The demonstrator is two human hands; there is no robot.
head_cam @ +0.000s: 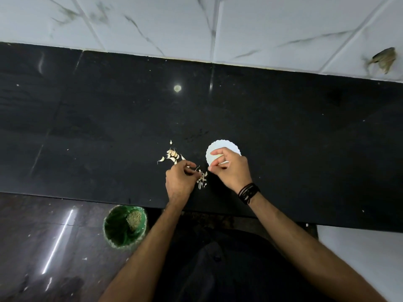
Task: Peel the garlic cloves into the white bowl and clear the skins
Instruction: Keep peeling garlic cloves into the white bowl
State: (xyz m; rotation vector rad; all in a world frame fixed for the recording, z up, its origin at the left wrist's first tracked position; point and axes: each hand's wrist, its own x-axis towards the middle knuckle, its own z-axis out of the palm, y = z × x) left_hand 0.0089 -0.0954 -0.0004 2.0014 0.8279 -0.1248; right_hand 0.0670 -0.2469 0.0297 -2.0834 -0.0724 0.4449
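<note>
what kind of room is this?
Likely a home kitchen: a polished black stone countertop against a white marble-veined tiled wall, loose garlic cloves on it, and a green waste bin on the floor below.

Desk (109, 118): black, polished stone, speckled with pale crumbs. Behind the desk: white marble-veined wall tiles (261, 22), one chipped brown patch (384, 61) at far right. Below the desk's near edge: green bin (125, 226) (liner inside, pale scraps within) on dark glossy floor (32, 247).
</note>
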